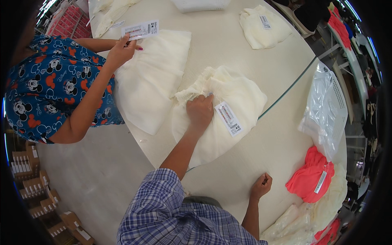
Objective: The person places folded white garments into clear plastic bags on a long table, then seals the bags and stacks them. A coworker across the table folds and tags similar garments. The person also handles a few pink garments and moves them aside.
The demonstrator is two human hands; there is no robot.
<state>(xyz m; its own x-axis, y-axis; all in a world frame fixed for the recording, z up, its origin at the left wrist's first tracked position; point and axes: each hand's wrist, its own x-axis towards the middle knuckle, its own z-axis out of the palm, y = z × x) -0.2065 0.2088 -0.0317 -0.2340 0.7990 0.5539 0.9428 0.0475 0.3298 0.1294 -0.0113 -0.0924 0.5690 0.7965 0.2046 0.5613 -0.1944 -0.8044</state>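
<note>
A cream gathered skirt (232,82) with an elastic waistband lies spread before me. My left hand (200,111) grips its fabric just below the waistband, by a small inner label (210,93). Beside that hand a printed hang tag (228,118), bearing writing and a barcode, lies on the cloth. Lower right, my right hand (261,185) rests on the table (226,180) with its fingers curled, and nothing shows in it. To the left, a co-worker's hand (121,52) holds up another hang tag (141,30) over a second cream skirt (153,79).
At the right edge lie a clear plastic bag (321,107) over a white basket, a folded coral garment (310,177) and plastic-wrapped cream garments (286,220). A folded cream garment (263,27) and a white bin (200,4) stand farther back. Cardboard boxes (35,183) line the floor at left.
</note>
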